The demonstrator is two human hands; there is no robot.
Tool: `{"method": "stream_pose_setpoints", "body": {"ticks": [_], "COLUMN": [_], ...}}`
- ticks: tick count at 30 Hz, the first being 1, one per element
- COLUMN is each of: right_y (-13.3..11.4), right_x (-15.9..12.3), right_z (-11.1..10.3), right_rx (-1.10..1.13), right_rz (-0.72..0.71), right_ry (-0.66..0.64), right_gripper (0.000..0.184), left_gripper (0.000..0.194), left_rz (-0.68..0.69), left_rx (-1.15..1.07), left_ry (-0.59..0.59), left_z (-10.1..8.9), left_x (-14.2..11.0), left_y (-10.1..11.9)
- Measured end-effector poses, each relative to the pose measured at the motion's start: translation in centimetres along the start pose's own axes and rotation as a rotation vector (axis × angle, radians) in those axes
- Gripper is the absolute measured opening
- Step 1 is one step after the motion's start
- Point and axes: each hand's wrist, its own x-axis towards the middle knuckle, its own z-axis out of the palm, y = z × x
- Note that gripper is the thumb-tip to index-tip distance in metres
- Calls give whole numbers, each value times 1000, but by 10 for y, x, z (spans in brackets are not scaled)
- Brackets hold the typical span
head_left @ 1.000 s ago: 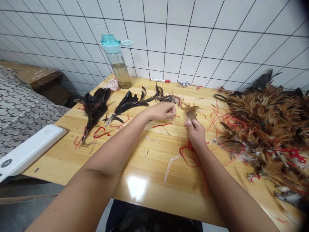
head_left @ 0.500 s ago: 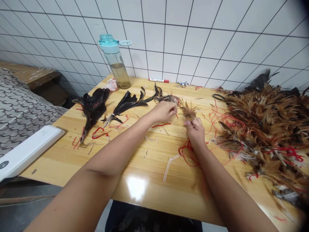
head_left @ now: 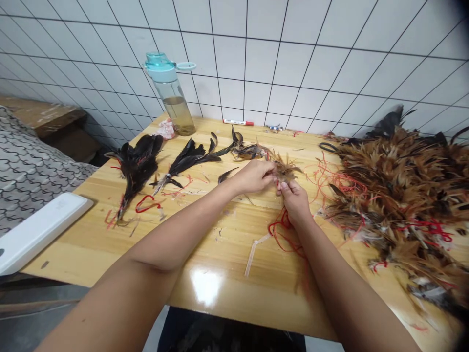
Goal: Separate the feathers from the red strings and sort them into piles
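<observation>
A small bunch of brown feathers (head_left: 286, 168) rises from my right hand (head_left: 296, 201), which is closed around its lower end. My left hand (head_left: 256, 176) meets the bunch from the left with its fingers pinched together. What sits between those fingertips is hidden. A bit of red shows between the two hands. Below my right hand, loops of red string (head_left: 284, 226) lie on the wooden table (head_left: 220, 244). Just behind my left hand are a loose dark feather (head_left: 227, 174) and a small heap of feathers (head_left: 249, 150).
Two black feather bundles (head_left: 137, 164) (head_left: 188, 160) lie on the left. A large brown feather pile (head_left: 399, 186) covers the right side, beside tangled red string (head_left: 340, 183). A water bottle (head_left: 176, 102) and a red marker (head_left: 238, 122) are near the tiled wall. A white device (head_left: 44, 232) crosses the left edge.
My left hand has moved right, up to the feather bunch in my right hand. A loose dark feather now shows on the table behind my left wrist.
</observation>
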Motion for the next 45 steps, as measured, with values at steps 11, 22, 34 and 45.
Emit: {"method": "stream_pose_setpoints", "body": {"ticks": [11, 22, 34, 45], "right_y": [1, -1, 2, -25], "right_x": [3, 1, 5, -13], "right_z": [-5, -4, -15, -5], "right_rx": [-133, 68, -472, -1214], "right_rz": [-128, 7, -35, -79], "right_ry": [36, -62, 145, -79], "right_gripper": [26, 25, 21, 28], "left_gripper": [14, 12, 19, 19], "left_rz": [49, -5, 52, 224], "left_rx": [51, -15, 206, 457], "left_ry": [100, -21, -172, -173], "left_z": [4, 1, -3, -12], "left_x": [1, 0, -2, -10], "left_y": [-8, 4, 2, 56]}}
